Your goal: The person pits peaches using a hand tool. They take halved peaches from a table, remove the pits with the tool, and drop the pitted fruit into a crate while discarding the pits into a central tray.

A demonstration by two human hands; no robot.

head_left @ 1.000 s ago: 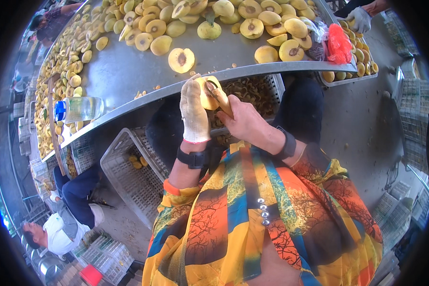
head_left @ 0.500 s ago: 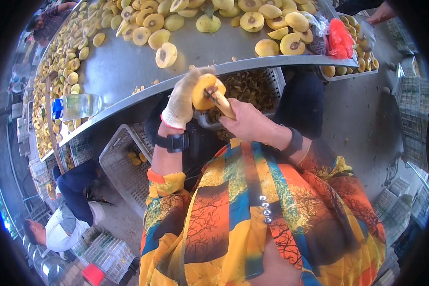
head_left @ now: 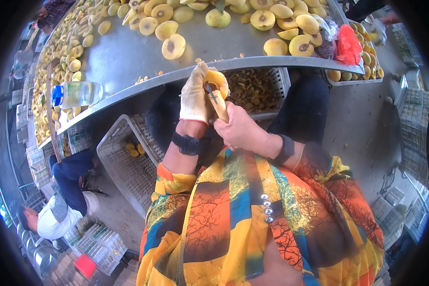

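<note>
My left hand (head_left: 195, 95), in a cream knit glove, is wrapped round a yellow halved fruit (head_left: 218, 80) that looks like a peach. In my bare right hand (head_left: 240, 125) is a small tool with a pale wooden handle (head_left: 218, 105). Its dark metal end rests at the brown hollow in the middle of the fruit half; the exact tip is hidden there. Both hands are together just off the near edge of the metal table (head_left: 124, 57). Beneath them, a white crate (head_left: 284, 81) holds many brown-yellow scraps (head_left: 250, 88).
Many fruit halves (head_left: 174, 46) cover the table's far and left parts. A clear bottle with a blue cap (head_left: 78, 94) lies near its left edge. A red plastic bag (head_left: 349, 45) sits at the right corner. A grey crate (head_left: 124, 162) stands at left, and a person (head_left: 57, 217) sits beyond it.
The fruit half has turned, so its cut face now points more to the right. The tool stands more upright, and my right hand has come slightly left and closer to my left hand.
</note>
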